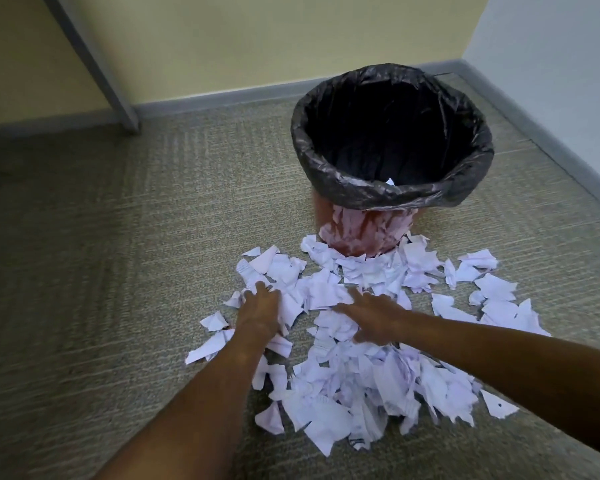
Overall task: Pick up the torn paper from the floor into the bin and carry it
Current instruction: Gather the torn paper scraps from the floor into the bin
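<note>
From the head camera, the torn paper (364, 379) lies scattered on the carpeted floor (111, 271). It is thickest close to the person and thins out toward the foot of the bin (361, 237), where a few scraps touch the base. The bin stands upright near the corner of the room. A black liner bag (378, 197) is folded over its rim, and one white scrap (390, 181) shows just inside the near edge.

Both arms reach forward. The left hand (260, 313) and the right hand (374, 320) rest palm down on the far part of the heap, apart from each other. Their fingers are spread and loose rather than closed round any paper. The picture is slightly blurred, so a light pinch under a palm cannot be ruled out.

The step in hand looks like gathering a first load. It would go best if the hands swept inward until they met, pressed the scraps into one bundle and cupped it from below before lifting. The pieces are light and loose, so a hurried lift would probably shed them over the carpet. The bin's mouth is wide and near, so a short carry should do.

A grey desk leg (97, 71) stands at the upper left, well clear of the work.
</note>
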A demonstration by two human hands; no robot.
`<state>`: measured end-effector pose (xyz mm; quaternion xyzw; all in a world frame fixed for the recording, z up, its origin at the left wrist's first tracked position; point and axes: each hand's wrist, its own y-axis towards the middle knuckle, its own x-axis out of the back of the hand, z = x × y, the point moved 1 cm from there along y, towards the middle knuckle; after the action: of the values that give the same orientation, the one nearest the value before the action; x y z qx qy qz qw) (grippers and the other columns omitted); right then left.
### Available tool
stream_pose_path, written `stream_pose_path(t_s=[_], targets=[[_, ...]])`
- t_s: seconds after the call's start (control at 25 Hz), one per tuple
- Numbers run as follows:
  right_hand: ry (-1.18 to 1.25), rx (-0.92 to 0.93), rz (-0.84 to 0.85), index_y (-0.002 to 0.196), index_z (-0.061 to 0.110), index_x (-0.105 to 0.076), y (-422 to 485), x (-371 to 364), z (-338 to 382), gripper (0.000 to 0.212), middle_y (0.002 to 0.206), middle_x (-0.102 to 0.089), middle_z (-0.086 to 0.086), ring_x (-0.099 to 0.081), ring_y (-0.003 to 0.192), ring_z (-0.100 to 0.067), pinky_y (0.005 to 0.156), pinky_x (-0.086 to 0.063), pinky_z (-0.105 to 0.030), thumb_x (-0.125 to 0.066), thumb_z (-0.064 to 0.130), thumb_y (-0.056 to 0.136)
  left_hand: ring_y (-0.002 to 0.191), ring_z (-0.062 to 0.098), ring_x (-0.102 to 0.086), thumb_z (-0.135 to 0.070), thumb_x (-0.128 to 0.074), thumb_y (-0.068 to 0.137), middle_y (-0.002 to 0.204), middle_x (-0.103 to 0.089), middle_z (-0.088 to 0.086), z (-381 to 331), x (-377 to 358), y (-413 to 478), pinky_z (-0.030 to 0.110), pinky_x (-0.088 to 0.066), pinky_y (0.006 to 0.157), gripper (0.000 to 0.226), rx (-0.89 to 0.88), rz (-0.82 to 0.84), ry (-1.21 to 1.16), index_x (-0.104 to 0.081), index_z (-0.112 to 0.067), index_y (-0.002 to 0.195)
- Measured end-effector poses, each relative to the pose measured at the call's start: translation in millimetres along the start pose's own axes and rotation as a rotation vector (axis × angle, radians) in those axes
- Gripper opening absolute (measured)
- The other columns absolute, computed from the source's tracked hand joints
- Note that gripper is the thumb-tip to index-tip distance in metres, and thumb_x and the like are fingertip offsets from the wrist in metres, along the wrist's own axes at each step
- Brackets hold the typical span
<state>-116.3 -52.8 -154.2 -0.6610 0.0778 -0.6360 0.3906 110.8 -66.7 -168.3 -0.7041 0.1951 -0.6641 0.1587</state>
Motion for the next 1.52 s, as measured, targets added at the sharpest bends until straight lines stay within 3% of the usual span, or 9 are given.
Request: stream_pose_path(t_s=[0.24, 0.32, 0.44, 0.56, 0.68, 0.96, 1.2, 1.4, 1.52], targets=[[0.080, 0.085, -0.166, 0.100, 0.005, -0.064, -13.7, -7.6, -8.3, 0.017, 0.117, -0.056, -0.016, -0.062, 0.098, -0.034, 0.077, -0.046, -0.034, -0.054, 0.014, 0.091, 0.112, 0.037, -0.055, 0.006, -0.046, 0.087, 0.119, -0.055, 0.018, -12.7, 1.6, -2.3, 0.041, -0.048, 0.086, 0.027, -0.117, -0.196, 0.043, -0.060, -0.001, 0.109], [0.261, 0.019, -0.205, 0.088, 0.000, -0.067, -19.0, -3.0, -12.4, 0.015, 0.098, -0.063, -0.015, -0.064, 0.093, -0.031, 0.074, -0.047, -0.033, -0.057, 0.011, 0.088, 0.104, 0.038, -0.061, 0.001, -0.050, 0.086, 0.110, -0.062, 0.021, -15.6, 8.3, 2.9, 0.038, -0.047, 0.079, 0.019, -0.112, -0.199, -0.143, -0.064, -0.001, 0.098], [0.439, -0.038, -0.259, 0.103, -0.004, -0.069, -33.4, 25.0, -11.0, 0.025, 0.104, -0.067, -0.011, -0.061, 0.102, -0.020, 0.071, -0.036, -0.021, -0.063, 0.017, 0.091, 0.098, 0.027, -0.065, -0.008, -0.071, 0.077, 0.105, -0.068, 0.015, -19.9, 28.8, 12.5, 0.028, -0.047, 0.075, 0.018, -0.131, -0.127, -0.469, -0.070, -0.002, 0.095], [0.617, -0.017, -0.312, 0.084, -0.003, -0.066, -48.2, 62.5, -11.6, 0.022, 0.072, -0.055, 0.006, -0.050, 0.069, -0.007, 0.056, -0.032, -0.018, -0.070, 0.019, 0.087, 0.079, 0.011, -0.064, -0.017, -0.086, 0.067, 0.087, -0.075, 0.004, -31.2, 68.7, 9.7, 0.027, -0.050, 0.070, 0.023, -0.334, 0.061, -0.622, -0.077, -0.004, 0.084], [0.822, 0.025, -0.431, 0.091, 0.002, -0.075, -72.5, 104.2, -1.3, 0.022, 0.084, -0.067, 0.008, -0.056, 0.075, -0.007, 0.068, -0.041, -0.020, -0.076, 0.022, 0.082, 0.073, 0.008, -0.065, -0.015, -0.085, 0.067, 0.077, -0.074, -0.007, -42.2, 113.9, -6.8, 0.020, -0.050, 0.067, 0.017, -0.421, 0.181, -0.727, -0.078, -0.011, 0.083], [1.234, 0.235, -0.667, 0.082, 0.003, -0.074, -141.2, 197.1, 23.7, 0.004, 0.073, -0.071, -0.005, -0.064, 0.064, -0.009, 0.058, -0.049, -0.018, -0.075, 0.004, 0.079, 0.078, 0.022, -0.070, -0.008, -0.079, 0.069, 0.086, -0.075, 0.013, -41.8, 199.2, -41.5, 0.032, -0.057, 0.071, 0.012, -0.598, 0.393, -0.897, -0.074, -0.005, 0.080], [1.525, 0.046, -0.946, 0.087, 0.001, -0.072, -125.5, 238.7, -28.0, 0.010, 0.090, -0.073, -0.015, -0.073, 0.082, -0.028, 0.071, -0.059, -0.036, -0.076, 0.004, 0.078, 0.074, 0.016, -0.069, -0.003, -0.078, 0.072, 0.083, -0.075, 0.009, -66.0, 210.4, -58.0, 0.026, -0.053, 0.067, 0.014, -0.682, 0.430, -0.809, -0.075, -0.001, 0.086], [1.615, -0.211, -0.704, 0.138, -0.001, -0.038, -94.7, 241.7, -58.2, 0.062, 0.139, -0.044, -0.030, -0.063, 0.104, -0.047, 0.075, -0.060, -0.047, -0.060, 0.036, 0.093, 0.076, 0.018, -0.070, 0.002, -0.075, 0.074, 0.085, -0.075, 0.011, -74.8, 208.9, -58.6, 0.025, -0.054, 0.066, 0.017, -0.706, 0.440, -0.891, -0.072, 0.006, 0.090], [1.585, -0.206, -0.740, 0.133, 0.000, -0.044, -100.4, 234.6, -60.0, 0.047, 0.121, -0.053, -0.029, -0.073, 0.076, -0.031, 0.063, -0.060, -0.036, -0.052, 0.031, 0.098, 0.074, 0.020, -0.071, -0.005, -0.076, 0.067, 0.078, -0.075, 0.009, -70.9, 230.0, -62.2, 0.024, -0.054, 0.062, 0.007, -0.640, 0.349, -0.997, -0.075, -0.008, 0.073]])
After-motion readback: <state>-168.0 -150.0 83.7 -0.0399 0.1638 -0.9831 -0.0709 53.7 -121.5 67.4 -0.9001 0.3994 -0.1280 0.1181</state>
